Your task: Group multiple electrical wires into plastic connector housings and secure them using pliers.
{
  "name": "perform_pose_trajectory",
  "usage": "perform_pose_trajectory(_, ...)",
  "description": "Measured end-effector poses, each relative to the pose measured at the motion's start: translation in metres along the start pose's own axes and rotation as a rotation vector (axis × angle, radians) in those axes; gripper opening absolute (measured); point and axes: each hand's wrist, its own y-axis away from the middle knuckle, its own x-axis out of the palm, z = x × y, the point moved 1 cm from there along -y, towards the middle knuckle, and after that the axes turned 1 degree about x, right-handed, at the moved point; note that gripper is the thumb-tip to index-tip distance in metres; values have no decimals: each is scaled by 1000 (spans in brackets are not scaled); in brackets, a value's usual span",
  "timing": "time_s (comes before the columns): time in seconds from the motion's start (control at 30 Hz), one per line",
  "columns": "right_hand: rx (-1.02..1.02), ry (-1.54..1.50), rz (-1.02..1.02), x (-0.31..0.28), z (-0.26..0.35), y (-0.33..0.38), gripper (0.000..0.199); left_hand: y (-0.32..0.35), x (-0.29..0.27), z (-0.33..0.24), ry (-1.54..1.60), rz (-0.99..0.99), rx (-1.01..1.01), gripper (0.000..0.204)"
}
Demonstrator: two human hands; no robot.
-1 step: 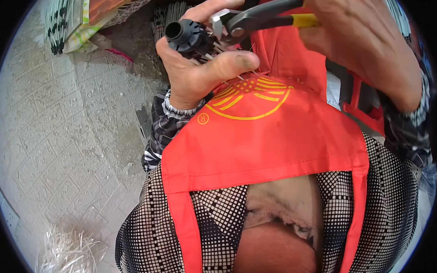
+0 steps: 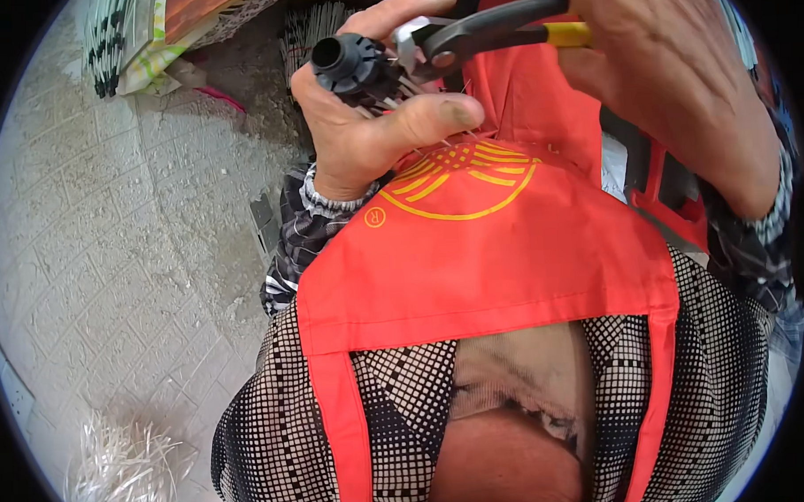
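In my left hand (image 2: 363, 150), near the top of the view, sits a black plastic hub (image 2: 347, 65) with a round open end and slots round its collar. Several thin metal rods (image 2: 405, 93) stick out of it, between my thumb and fingers. My right hand (image 2: 670, 73) is closed round pliers (image 2: 492, 31) with black and yellow handles. Their jaws are at the hub's right side, by the rods. A bright silvery bit shows at the jaws; whether it is part of them I cannot tell. The right fingertips are hidden.
A red apron (image 2: 482, 257) with a yellow print covers my lap. Bundles of thin dark-tipped rods (image 2: 110, 49) stand at the upper left and behind my left hand. A pile of pale strips (image 2: 126, 469) lies on the tiled floor (image 2: 128, 260). A red frame (image 2: 675, 202) is at right.
Both hands, with the hub and the pliers, have shifted very slightly to the right. The grips look the same.
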Motion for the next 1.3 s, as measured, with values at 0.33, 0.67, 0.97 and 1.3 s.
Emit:
perform_pose_trajectory(0.33,-7,-317,139,14,-8,-2,34,-3,-8,2,210,235,-32,91)
perform_pose_trajectory(0.67,5,-155,58,7,2,0,34,-12,-7,-8,208,339,-4,107)
perform_pose_trajectory(0.97,42,-1362,996,46,-31,-29,35,-6,9,2,76,313,140,67)
perform_pose_trajectory(1.3,7,-79,40,3,11,0,39,-3,9,-5,98,104,-23,61)
